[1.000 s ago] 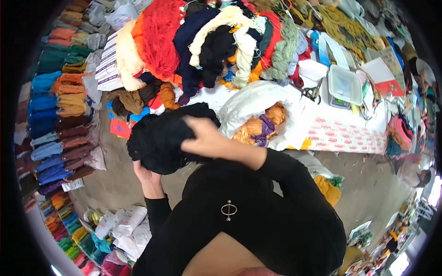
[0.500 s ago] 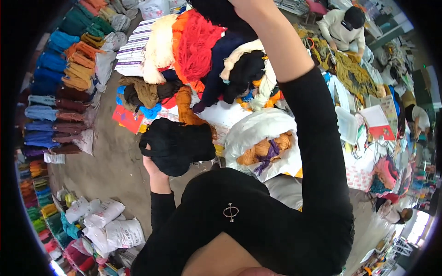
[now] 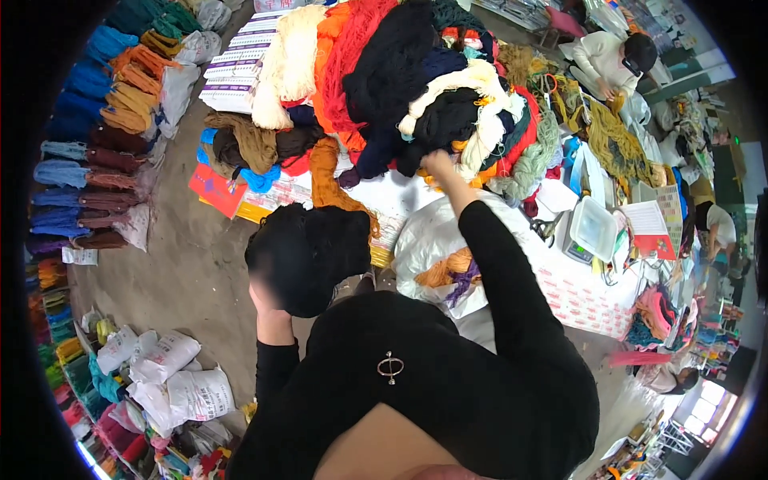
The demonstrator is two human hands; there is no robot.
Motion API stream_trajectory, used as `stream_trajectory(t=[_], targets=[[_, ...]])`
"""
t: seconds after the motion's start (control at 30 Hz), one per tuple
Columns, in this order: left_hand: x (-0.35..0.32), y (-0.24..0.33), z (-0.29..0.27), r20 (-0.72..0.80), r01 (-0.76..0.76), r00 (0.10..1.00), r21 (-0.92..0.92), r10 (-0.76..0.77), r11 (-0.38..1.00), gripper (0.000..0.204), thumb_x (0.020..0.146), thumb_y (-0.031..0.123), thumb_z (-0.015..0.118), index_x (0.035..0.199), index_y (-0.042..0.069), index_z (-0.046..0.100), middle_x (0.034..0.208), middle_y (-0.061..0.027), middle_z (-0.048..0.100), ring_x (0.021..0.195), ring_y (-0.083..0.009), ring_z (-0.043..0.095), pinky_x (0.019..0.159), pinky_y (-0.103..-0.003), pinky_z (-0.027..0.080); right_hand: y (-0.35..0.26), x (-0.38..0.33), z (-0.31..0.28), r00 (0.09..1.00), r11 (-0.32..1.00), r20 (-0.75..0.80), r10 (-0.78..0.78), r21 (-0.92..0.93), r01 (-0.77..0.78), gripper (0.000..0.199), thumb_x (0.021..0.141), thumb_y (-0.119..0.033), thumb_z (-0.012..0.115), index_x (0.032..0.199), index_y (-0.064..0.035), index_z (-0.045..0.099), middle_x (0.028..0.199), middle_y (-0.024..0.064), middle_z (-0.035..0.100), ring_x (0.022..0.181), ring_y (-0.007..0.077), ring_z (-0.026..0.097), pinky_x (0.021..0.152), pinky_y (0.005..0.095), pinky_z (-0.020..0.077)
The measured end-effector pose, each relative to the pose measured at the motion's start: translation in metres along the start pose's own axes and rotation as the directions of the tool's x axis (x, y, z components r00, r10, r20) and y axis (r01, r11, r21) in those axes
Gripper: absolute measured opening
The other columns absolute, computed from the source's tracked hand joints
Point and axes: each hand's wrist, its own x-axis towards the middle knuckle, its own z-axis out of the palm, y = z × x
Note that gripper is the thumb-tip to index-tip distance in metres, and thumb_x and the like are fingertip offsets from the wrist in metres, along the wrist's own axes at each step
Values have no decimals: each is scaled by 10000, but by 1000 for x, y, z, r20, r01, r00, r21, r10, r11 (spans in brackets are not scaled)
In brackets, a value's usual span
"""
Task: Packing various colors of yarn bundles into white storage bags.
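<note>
A thick bundle of black yarn skeins (image 3: 316,252) hangs in front of my body at the left. My left hand (image 3: 268,308) is closed on its lower left side, with most of the fingers behind or within the yarn. At the table's near edge, my right hand (image 3: 442,170) is beside dark yarn and a cream skein (image 3: 478,76); its fingers are small and smeared. Another black skein (image 3: 390,68) lies across the pile, partly over a red skein (image 3: 346,104). Orange and cream skeins lie left of it.
A white plastic bag (image 3: 412,232) with orange-brown yarn stands against the table, under my right forearm. Brown yarn (image 3: 326,180) drapes over the edge. White sacks (image 3: 200,396) sit on the floor at left. A clear plastic box (image 3: 594,230) is on the right; another person (image 3: 604,60) works beyond.
My right hand has come down from the far side of the pile to its near edge. The black skein now lies on the pile. My left hand still holds its bundle.
</note>
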Motion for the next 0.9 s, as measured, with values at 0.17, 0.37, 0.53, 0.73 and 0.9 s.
stream_trajectory(t=[0.17,0.37,0.53,0.73,0.9], targets=[[2,1,6,-60,-22,998,125,29,992,472,890,235,516,1310,42,415,1322,-120,455,1199,-290,450,1030,-417,342,-71,3,42,680,-575,647,346,718,-391,670,706,-257,750,1259,-174,380,1248,71,421,1093,366,418,788,499,449],[3,7,11,38,-5,999,89,2,996,439,910,261,469,1275,17,448,1307,-126,477,1177,-287,475,1020,-413,353,-83,9,21,557,-885,807,194,389,-255,572,790,-219,670,1263,-103,369,1261,99,400,1066,404,434,826,524,466],[6,9,14,56,59,997,30,-61,998,469,888,224,502,1301,19,416,1305,-126,474,1174,-285,477,1004,-417,372,-85,-14,40,809,-981,557,185,158,115,166,834,-114,587,972,-43,525,993,112,535,941,295,520,824,441,500],[21,-1,21,30,94,995,62,-96,994,466,884,230,506,1294,23,424,1288,-120,490,1154,-281,494,991,-418,386,-87,-12,35,833,-960,545,95,-171,222,252,796,-74,617,999,-21,477,853,119,517,785,252,534,648,315,488],[19,-12,34,41,106,993,84,-109,991,456,889,225,497,1289,18,426,1283,-119,495,1145,-280,501,992,-413,385,-83,14,-8,913,-955,407,-29,-281,95,206,752,-63,668,757,-115,468,627,34,416,545,173,410,438,263,296]])
